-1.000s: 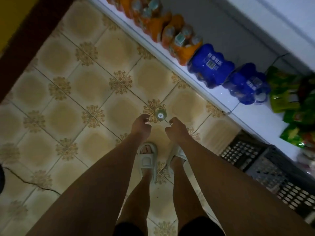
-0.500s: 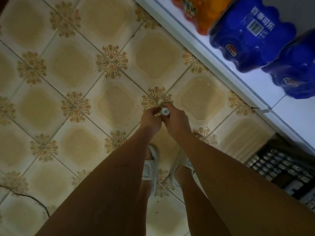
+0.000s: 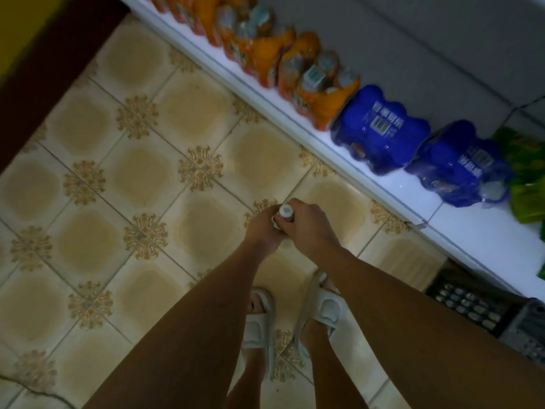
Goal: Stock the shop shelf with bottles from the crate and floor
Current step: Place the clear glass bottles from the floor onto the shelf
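- While both arms reach down at the centre of the frame, the left hand [image 3: 263,228] and the right hand [image 3: 306,228] are pressed together around 1 bottle [image 3: 285,213].
- Fingers of both hands curl round the bottle, so each hand is clamped on it; only its pale cap and a bit of neck show between them.
- With the cap facing the camera, the bottle's long axis runs straight up toward the viewer, upright and not lying flat.
- Whether its base is on the floor [image 3: 126,184] or just lifted, I cannot tell; the hands hide the body.
- The shelf [image 3: 460,231] runs as a white band from top centre down to the right edge, so it lies up and to the right of the hands.
- The right hand is the nearer one to the shelf, and the bare white stretch just right of the hands looks like the closest free spot.
- Already on the shelf are orange packs [image 3: 318,84] at the top, 2 blue packs [image 3: 380,129] to their right, and green packs [image 3: 528,184] at the right edge.
- A dark crate [image 3: 477,308] sits at the lower right, just below the shelf edge and well apart from the hands.
- My judgement: the step in hand is picking up the floor bottle; the coming move is a lift up and to the right, keeping the bottle upright.
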